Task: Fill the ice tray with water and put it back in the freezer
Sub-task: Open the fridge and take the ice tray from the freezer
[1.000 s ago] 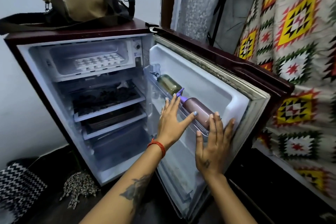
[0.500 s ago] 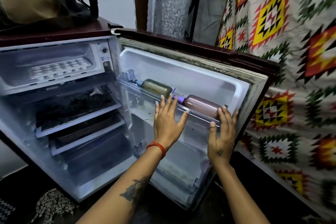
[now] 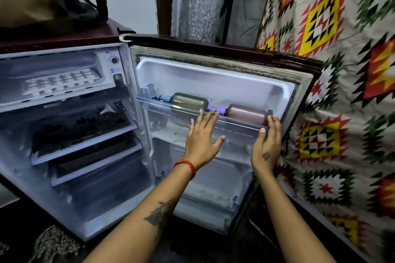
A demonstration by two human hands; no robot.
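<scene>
Head view is showing both my hands flat on the inner side of the open fridge door (image 3: 213,83). My left hand (image 3: 202,136) is pressing with an open, spread grip on the clear door shelf (image 3: 162,111), holding nothing. My right hand (image 3: 267,145) is resting at the shelf's outer end, its fingers a little curled on the rim, also grasping nothing. I think I am placing them so because I am about to push the door closed. Just above my left grip a greenish bottle (image 3: 190,101) is lying in the shelf, and above my right grip a brownish bottle (image 3: 245,113). The ice tray (image 3: 62,82) is sitting in the freezer compartment (image 3: 64,64), well apart to the upper left of both grips; whether water is in it I cannot tell. Compared with half a second ago, my hands are keeping the same places on the door, while the view is drifting slightly.
</scene>
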